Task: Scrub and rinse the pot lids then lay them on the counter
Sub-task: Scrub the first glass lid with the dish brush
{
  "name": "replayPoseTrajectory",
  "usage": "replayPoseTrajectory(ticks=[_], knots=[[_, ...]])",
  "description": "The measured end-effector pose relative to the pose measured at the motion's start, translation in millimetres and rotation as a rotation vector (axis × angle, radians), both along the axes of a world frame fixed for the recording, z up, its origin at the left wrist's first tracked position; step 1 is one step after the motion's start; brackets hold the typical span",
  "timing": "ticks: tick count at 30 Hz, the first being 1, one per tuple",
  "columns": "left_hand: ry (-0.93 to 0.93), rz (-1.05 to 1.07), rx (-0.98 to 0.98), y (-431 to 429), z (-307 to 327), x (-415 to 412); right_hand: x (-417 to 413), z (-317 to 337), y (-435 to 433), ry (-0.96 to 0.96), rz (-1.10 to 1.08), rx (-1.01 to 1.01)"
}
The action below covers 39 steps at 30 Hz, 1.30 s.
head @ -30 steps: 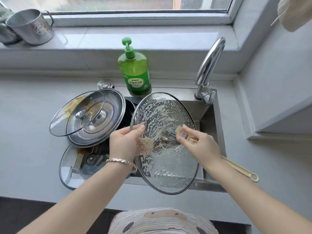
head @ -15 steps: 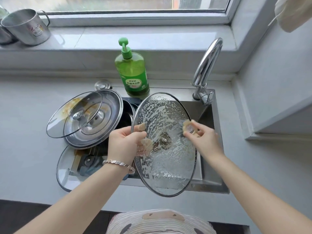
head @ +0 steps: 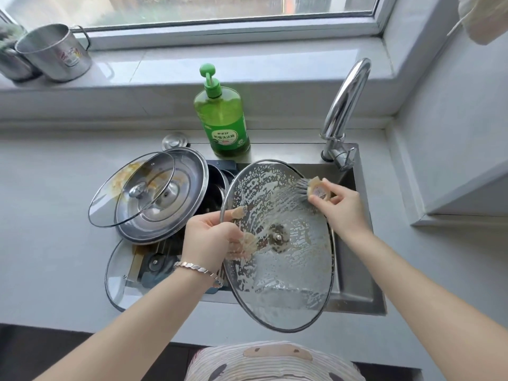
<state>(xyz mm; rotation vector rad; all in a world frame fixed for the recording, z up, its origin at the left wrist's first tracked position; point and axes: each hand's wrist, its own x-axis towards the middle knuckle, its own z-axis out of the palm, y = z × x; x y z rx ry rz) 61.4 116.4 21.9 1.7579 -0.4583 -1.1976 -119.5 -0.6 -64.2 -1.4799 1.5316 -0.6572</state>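
The sink point(head: 354, 270) holds dark pots point(head: 217, 185) at its left, under a steel lid point(head: 187, 199) and a stained small glass lid point(head: 121, 199). Above it the left hand point(head: 209, 237) grips the left rim of the tilted, sudsy large glass lid point(head: 288, 284); the right hand point(head: 343, 207) clasps a brush point(head: 316, 189), bristles on its far rim.

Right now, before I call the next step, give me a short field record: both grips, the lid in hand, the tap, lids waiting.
left grip: holds the soapy glass lid by its left rim, over the sink
right grip: holds the brush, bristles at the lid's upper right edge
lid state: suds across it, not rinsed
faucet: no water visible
waiting: stained small glass lid atop steel lid; another glass lid below them, at the sink's left
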Motion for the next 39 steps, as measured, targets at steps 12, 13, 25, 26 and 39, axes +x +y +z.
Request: replayPoseTrajectory(ticks=[12,13,25,26,39], knots=[[-0.033,-0.028,0.01,0,-1,-11,33,33,34,-0.157,0.141,-0.036],[-0.034,-0.027,0.022,0,-1,-10,40,42,41,-0.185,0.215,-0.073],[-0.067,-0.083,0.021,-2,4,-6,43,34,26,-0.246,0.055,-0.036],[-0.051,-0.075,0.022,-4,5,-4,42,33,20,-0.245,0.018,-0.021],[-0.037,-0.133,-0.015,-7,6,-2,38,28,0,-0.19,-0.037,0.019]])
